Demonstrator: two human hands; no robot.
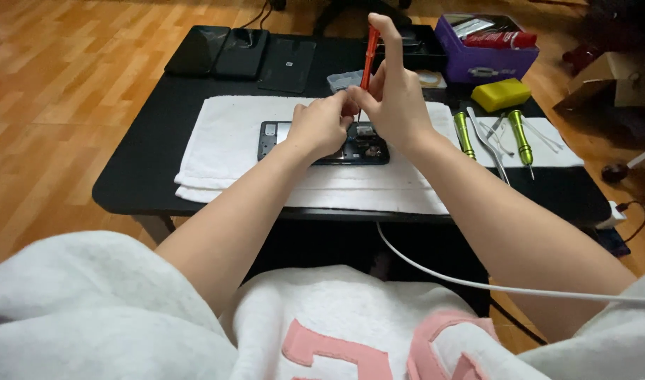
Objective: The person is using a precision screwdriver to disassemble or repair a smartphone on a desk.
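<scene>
An opened phone (322, 143) lies flat on a white towel (224, 141) at the middle of the black counter (147, 169). Above it the right hand (396, 98) pinches an orange screwdriver (368, 56), held almost upright with its tip down toward the phone and the index finger raised along the handle. The left hand (322, 127), fingers curled and pinched together, rests on the phone just beside the tip. Both forearms reach forward from the lap. To the right lie two green screwdrivers (463, 134).
</scene>
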